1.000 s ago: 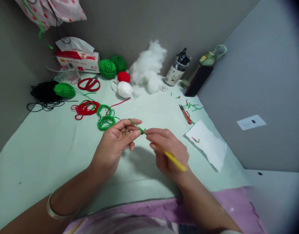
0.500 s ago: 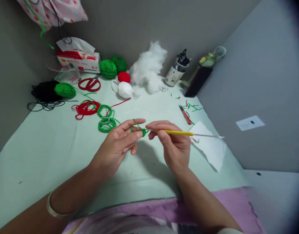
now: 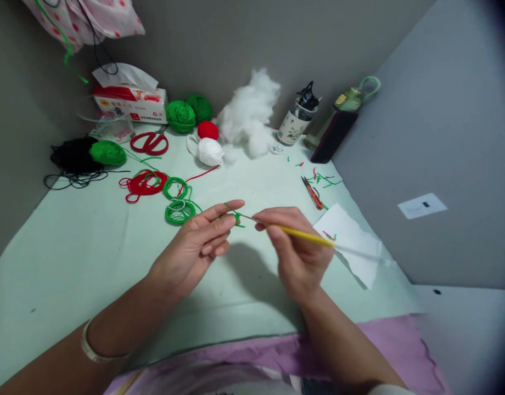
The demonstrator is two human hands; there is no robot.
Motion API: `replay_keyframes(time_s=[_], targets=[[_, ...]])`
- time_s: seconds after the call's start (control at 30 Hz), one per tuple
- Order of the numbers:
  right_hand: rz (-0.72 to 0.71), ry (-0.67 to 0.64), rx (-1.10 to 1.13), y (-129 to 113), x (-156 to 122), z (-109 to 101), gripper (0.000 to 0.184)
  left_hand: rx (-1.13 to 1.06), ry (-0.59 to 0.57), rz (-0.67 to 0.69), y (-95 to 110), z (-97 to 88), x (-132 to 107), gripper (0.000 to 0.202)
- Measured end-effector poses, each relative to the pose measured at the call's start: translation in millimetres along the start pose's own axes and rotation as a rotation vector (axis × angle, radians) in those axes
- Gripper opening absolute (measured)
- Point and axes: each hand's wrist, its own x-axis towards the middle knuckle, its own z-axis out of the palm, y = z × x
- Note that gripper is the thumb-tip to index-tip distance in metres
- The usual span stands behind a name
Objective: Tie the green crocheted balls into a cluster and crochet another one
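My left hand (image 3: 195, 247) pinches a small green crochet piece (image 3: 236, 218) between thumb and fingers, with green yarn looped over the index finger. My right hand (image 3: 296, 249) grips a yellow-handled crochet hook (image 3: 306, 236); the metal tip pokes into the green piece. Both hands hover above the pale green table (image 3: 71, 258). Green yarn runs back to green coils (image 3: 179, 211) on the table.
Red yarn loops (image 3: 144, 182), red scissors (image 3: 149, 144), black yarn (image 3: 73, 156), green balls (image 3: 181, 115), red ball (image 3: 208, 130), white ball (image 3: 210, 151) and stuffing (image 3: 248, 115) lie at the back. Snips (image 3: 313, 193) and white paper (image 3: 349, 241) are at the right. A tissue box (image 3: 131, 104) stands far left.
My right hand turned the hook from pointing down toward me to lying sideways, its tip now in the green piece. The left hand barely moved.
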Motion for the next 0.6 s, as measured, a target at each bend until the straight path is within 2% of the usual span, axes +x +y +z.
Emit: replay_keyframes(time_s=[0.07,0.13,0.2,0.3,0.4,0.6], targets=[[0.154,0.047,0.213,-0.4,4.2,0.2,0.022,0.0,0.024,0.033,1.3,0.5,0.1,0.019],[0.24,0.016,0.339,-0.5,6.0,2.1,0.019,0.046,0.014,0.063,-0.1,1.1,0.1,0.018],[0.264,-0.032,0.363,-0.7,5.8,4.4,0.018,0.125,-0.01,0.097,-3.1,1.2,0.0,0.019],[0.279,-0.022,0.35,-0.6,3.6,5.9,0.019,0.208,-0.002,0.139,-6.2,0.7,-0.5,0.019],[0.322,-0.002,0.397,0.7,1.8,4.7,0.019,0.226,0.041,0.159,-5.9,0.5,-1.3,0.017],[0.369,-0.015,0.455,3.6,0.6,2.1,0.017,0.229,0.05,0.18,-4.2,0.7,-1.6,0.018]])
